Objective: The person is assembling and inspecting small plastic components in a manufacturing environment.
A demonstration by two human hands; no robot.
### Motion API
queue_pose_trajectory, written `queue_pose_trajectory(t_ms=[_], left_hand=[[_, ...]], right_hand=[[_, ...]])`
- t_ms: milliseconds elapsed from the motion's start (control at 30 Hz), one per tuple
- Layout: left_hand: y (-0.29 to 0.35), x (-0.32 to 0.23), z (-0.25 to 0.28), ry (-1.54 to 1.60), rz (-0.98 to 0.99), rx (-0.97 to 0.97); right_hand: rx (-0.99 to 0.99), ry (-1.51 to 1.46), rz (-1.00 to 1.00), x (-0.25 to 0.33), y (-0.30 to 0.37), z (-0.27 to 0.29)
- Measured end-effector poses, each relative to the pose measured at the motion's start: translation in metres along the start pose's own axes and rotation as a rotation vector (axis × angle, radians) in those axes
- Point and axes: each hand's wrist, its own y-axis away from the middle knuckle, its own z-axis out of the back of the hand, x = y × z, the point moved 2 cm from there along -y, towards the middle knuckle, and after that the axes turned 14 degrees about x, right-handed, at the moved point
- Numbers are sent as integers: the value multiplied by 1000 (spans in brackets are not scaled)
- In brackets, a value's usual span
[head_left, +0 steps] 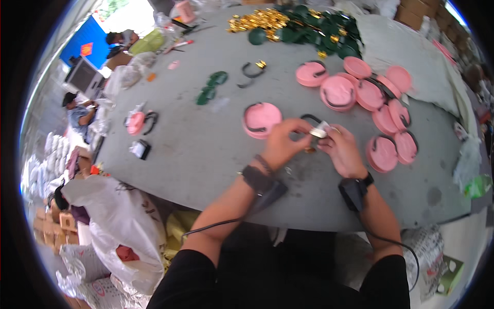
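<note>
My left hand (285, 141) and my right hand (342, 149) meet above the grey table, fingers pinched around a small white piece (319, 130). A black curved band (310, 118) shows just behind the fingertips, and a small gold-brown bit (309, 150) shows below them. My fingers partly hide how these parts join. Close to my left hand sits a round pink dish (268, 114) with a black band in it. Farther off lies another black curved band with a gold piece (252, 70).
Several pink dishes (337, 92), many with black bands, spread across the right. At the back are heaped gold pieces (262, 20) and dark green pieces (329, 36). Green discs (211, 87) lie left of centre. A white sack (118, 211) stands by the near left edge.
</note>
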Motion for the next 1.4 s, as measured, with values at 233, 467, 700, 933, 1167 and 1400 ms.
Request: queue_pose_trajectory(t_ms=[233, 467, 700, 933, 1167, 1400], left_hand=[[-2, -11, 4, -82, -35, -24], [-2, -12, 6, 4, -12, -40], [-1, -5, 2, 235, 65, -76], [-2, -1, 0, 351, 162, -99], [-3, 3, 1, 381, 152, -141], [-4, 2, 2, 339, 106, -173]], right_hand=[[22, 7, -13, 2, -1, -8], [-13, 185, -40, 0, 1, -21], [32, 336, 2, -3, 3, -28], [49, 392, 67, -2, 4, -30], [33, 329, 67, 1, 4, -29], [14, 234, 125, 2, 3, -19]])
